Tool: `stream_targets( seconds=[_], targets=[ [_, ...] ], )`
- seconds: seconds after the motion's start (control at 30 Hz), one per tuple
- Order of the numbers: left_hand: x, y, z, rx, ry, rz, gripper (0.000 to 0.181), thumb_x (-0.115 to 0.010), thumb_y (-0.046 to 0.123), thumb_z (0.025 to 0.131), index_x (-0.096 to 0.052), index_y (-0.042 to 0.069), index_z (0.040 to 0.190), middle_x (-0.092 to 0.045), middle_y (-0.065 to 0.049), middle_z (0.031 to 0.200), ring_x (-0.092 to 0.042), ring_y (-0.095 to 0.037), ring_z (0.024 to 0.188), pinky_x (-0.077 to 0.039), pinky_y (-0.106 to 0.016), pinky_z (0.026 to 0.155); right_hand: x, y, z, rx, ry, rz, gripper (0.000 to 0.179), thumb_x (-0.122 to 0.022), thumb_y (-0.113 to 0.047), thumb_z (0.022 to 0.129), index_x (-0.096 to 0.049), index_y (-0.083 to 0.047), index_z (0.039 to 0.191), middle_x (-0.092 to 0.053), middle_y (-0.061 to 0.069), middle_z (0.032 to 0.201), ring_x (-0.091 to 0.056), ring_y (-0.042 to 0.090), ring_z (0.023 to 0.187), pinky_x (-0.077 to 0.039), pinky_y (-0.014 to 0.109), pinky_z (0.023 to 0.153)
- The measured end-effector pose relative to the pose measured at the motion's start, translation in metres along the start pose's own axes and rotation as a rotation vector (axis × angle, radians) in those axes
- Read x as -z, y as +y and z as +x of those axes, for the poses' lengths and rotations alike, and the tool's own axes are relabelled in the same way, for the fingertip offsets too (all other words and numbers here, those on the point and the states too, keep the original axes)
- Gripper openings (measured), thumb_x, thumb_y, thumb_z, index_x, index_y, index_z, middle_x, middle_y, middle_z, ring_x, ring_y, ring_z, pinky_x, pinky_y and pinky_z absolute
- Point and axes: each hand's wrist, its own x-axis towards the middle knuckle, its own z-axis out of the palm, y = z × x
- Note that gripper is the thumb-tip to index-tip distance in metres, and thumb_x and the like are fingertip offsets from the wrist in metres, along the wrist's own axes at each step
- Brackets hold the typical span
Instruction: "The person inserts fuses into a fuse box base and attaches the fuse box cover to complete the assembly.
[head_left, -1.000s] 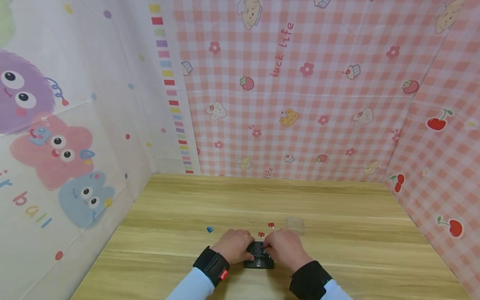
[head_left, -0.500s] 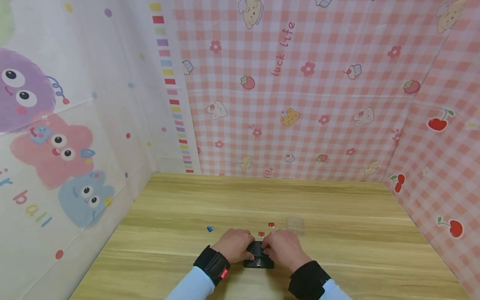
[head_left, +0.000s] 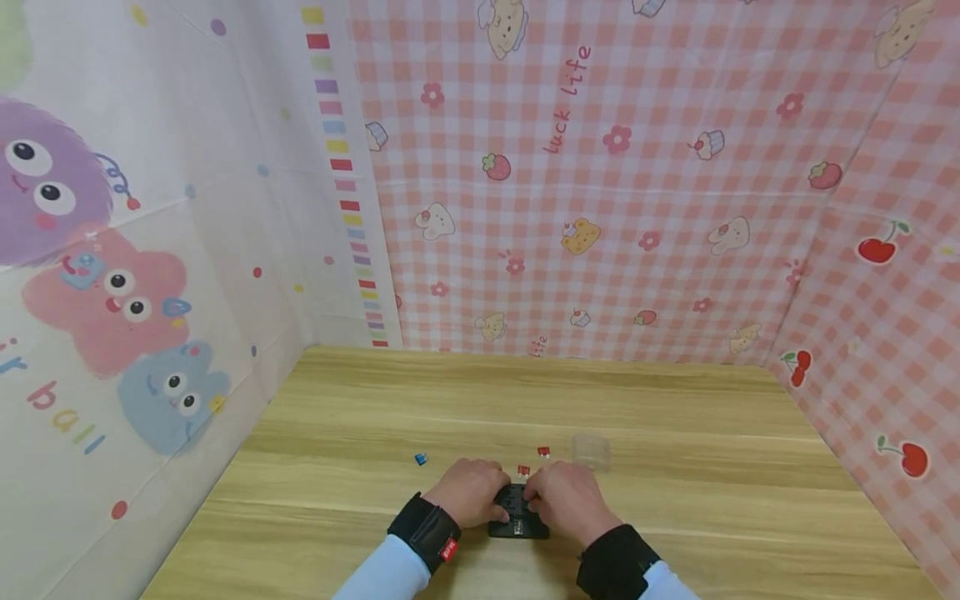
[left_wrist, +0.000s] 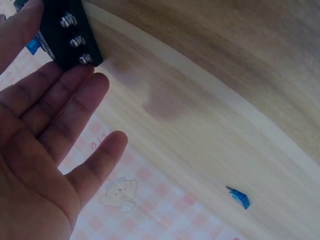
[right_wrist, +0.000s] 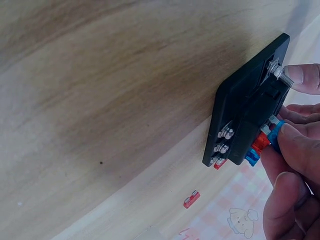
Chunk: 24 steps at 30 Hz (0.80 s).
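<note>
A black fuse block [head_left: 518, 527] with screw terminals lies between the two hands on the wooden table. My left hand [head_left: 470, 493] grips its left side, the thumb on the near side and fingertips at the edge, as the left wrist view [left_wrist: 55, 115] shows. My right hand [head_left: 568, 500] pinches a blue blade fuse [right_wrist: 275, 134] between thumb and index finger, its prongs toward the block's slots. Beside it in the block sit a red blade fuse [right_wrist: 260, 143] and another blue one [right_wrist: 252, 158]. From the head, the right fingers hide the pinched fuse.
Two loose red blade fuses [head_left: 543, 452] [head_left: 523, 471] lie just beyond the block. Off to the left is a loose blue fuse [head_left: 422, 458]. A clear plastic piece [head_left: 592, 451] lies past the right hand. Printed cloth walls [head_left: 585, 275] close off the table's back and sides.
The right fingertips have shifted slightly left over the fuse block. The left hand and the block stay about where they were.
</note>
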Motion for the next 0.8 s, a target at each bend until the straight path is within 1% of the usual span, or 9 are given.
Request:
stream_targets(
  seconds=[0.2, 0.43, 0.57, 0.8],
  targets=[
    [-0.0017, -0.0005, 0.0001, -0.007, 0.002, 0.025, 0.037, -0.084, 0.039, 0.078, -0.074, 0.015, 0.105, -0.061, 0.008, 0.084, -0.051, -0.006, 0.071, -0.044, -0.029, 0.068, -0.0027, -0.0005, -0.0010, 0.019, 0.004, -0.028, 0.008, -0.082, -0.013, 0.077, -0.078, -0.019, 0.076, -0.069, -0.007, 0.073, -0.056, 0.010, 0.064, -0.040, 0.030, 0.055],
    [-0.0006, -0.0001, 0.0005, 0.001, -0.006, 0.022, 0.037, -0.084, 0.039, 0.078, -0.074, 0.015, 0.105, -0.061, 0.008, 0.084, -0.051, -0.006, 0.072, -0.044, -0.029, 0.069, -0.0065, -0.0017, -0.0009, 0.037, 0.022, -0.059, 0.009, -0.083, -0.013, 0.076, -0.077, -0.020, 0.075, -0.068, -0.008, 0.073, -0.055, 0.010, 0.064, -0.038, 0.030, 0.055],
    [-0.0006, 0.0000, 0.0004, -0.001, 0.001, 0.023, 0.037, -0.084, 0.039, 0.077, -0.074, 0.016, 0.104, -0.061, 0.008, 0.083, -0.051, -0.006, 0.072, -0.044, -0.029, 0.069, -0.0076, -0.0019, -0.0008, 0.043, 0.032, -0.058, 0.009, -0.084, -0.012, 0.075, -0.077, -0.019, 0.075, -0.069, -0.007, 0.074, -0.057, 0.010, 0.065, -0.040, 0.029, 0.055],
    [-0.0010, -0.0008, 0.0009, -0.001, 0.006, 0.017, 0.036, -0.084, 0.039, 0.077, -0.074, 0.015, 0.103, -0.061, 0.008, 0.083, -0.051, -0.006, 0.072, -0.044, -0.029, 0.069, -0.0080, -0.0033, 0.0003, 0.014, -0.006, -0.061, 0.007, -0.082, -0.011, 0.078, -0.078, -0.017, 0.078, -0.070, -0.006, 0.076, -0.058, 0.011, 0.066, -0.044, 0.030, 0.057]
  ],
)
